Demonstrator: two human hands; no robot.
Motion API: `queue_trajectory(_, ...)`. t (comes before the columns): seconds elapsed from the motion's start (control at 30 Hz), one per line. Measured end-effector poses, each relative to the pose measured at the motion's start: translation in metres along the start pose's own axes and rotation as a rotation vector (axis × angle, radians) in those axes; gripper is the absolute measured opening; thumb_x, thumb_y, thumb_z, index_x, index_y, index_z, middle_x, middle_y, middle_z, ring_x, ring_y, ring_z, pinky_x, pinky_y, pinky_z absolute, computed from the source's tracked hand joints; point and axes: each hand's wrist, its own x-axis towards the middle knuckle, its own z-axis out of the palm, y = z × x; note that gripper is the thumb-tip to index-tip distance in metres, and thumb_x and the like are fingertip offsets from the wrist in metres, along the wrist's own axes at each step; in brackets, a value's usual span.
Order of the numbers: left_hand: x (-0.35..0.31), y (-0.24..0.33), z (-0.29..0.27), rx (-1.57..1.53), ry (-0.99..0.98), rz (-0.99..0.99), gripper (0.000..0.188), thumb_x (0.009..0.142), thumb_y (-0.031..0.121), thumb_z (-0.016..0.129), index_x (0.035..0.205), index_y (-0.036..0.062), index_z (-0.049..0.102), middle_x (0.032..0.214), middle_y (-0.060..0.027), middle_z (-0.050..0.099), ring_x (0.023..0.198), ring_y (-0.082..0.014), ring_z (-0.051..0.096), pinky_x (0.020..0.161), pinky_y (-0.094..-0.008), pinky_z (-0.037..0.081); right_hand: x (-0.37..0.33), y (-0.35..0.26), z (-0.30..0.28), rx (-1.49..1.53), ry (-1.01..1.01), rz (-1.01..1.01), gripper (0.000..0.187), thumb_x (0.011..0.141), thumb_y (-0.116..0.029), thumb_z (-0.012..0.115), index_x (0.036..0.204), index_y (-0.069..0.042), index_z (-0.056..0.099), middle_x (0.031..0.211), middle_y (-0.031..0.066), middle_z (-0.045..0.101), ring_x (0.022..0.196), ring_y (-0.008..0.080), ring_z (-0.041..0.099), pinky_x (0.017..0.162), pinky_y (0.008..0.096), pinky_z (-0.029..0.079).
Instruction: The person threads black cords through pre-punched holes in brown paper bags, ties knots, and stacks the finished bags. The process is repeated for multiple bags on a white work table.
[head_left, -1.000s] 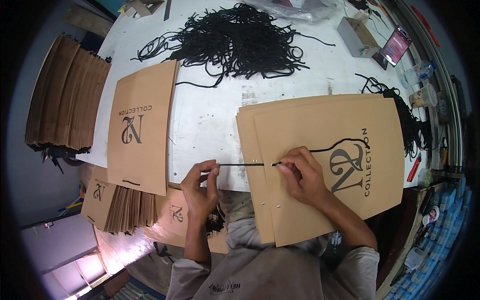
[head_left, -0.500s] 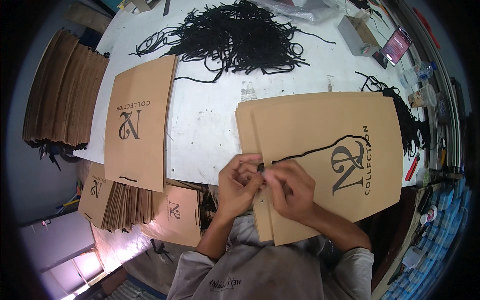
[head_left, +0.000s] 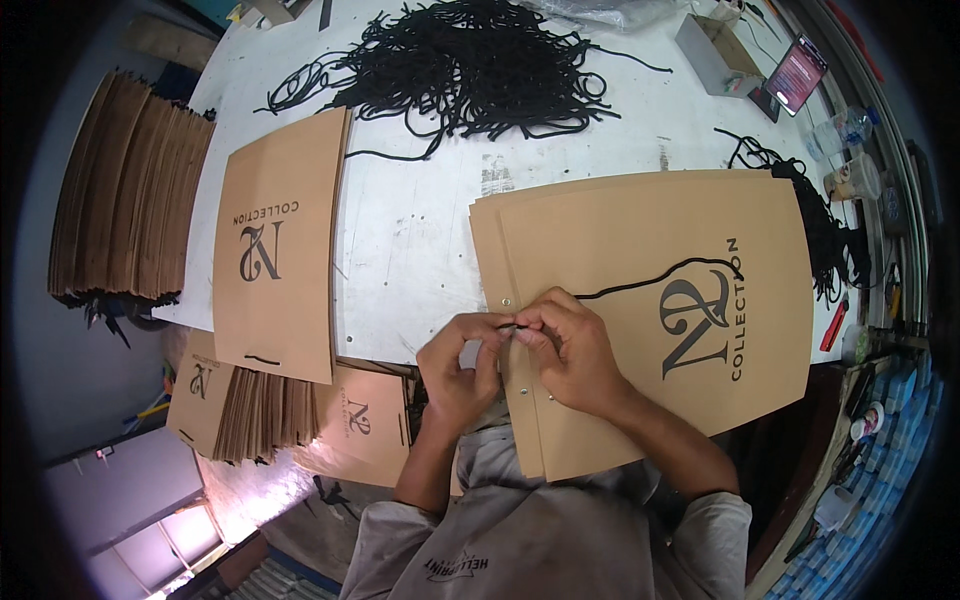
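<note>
Black cord (head_left: pixel 612 295) at the eyelet edge of the top kraft paper bag (head_left: pixel 640 220). Clock centred on hands: cord's long axis runs about 9 to 3, free tail wavy, pointing between 2 and 3. Left hand (head_left: pixel 460 370) and right hand (head_left: pixel 570 350) pinch the cord, fingertips meeting. Bag's eyelet edge faces 9. White tabletop (head_left: pixel 420 250) scuffed; cord pile (head_left: pixel 470 70) at 12, phone (head_left: pixel 797 75) between 1 and 2. Bundled bags (head_left: pixel 130 190) at 10, beside grey wall.

Two hands (head_left: pixel 458 372) (head_left: pixel 574 352), one phone (head_left: pixel 797 76)
</note>
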Motion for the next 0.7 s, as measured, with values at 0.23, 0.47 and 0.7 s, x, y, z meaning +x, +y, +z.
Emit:
queue_trajectory(0.23,0.013,0.001,0.001,-0.191,-0.11,-0.138,0.018,0.086,-0.01,0.073,0.102,-0.0018,0.076,0.099,-0.0135,0.073,0.087,-0.0181,0.071,0.078,-0.0273,0.057,0.005,0.004,-0.021,0.29,-0.089,0.228,0.009,0.1,-0.003,0.061,0.104,0.001,0.068,0.088,0.0028,0.065,0.081,0.008,0.057,0.074,0.0251,0.047)
queue_trajectory(0.47,0.012,-0.001,0.007,0.081,-0.08,0.095,0.019,0.082,-0.009,0.077,0.099,0.001,0.077,0.1,-0.0135,0.073,0.085,-0.019,0.07,0.075,-0.0266,0.056,0.004,0.011,-0.017,0.259,-0.066,0.082,0.012,0.1,-0.002,0.059,0.107,0.001,0.069,0.09,0.0052,0.067,0.08,0.0083,0.057,0.073,0.0262,0.047)
queue_trajectory(0.7,-0.002,0.006,-0.002,-0.395,-0.13,-0.362,0.006,0.099,-0.002,0.062,0.103,-0.0052,0.066,0.106,-0.0192,0.072,0.089,-0.0206,0.069,0.079,-0.0328,0.057,-0.004,0.0,-0.02,0.016,-0.034,0.009,0.014,0.092,0.003,0.067,0.106,0.001,0.071,0.093,0.0087,0.065,0.083,0.0163,0.066,0.075,0.0275,0.052)
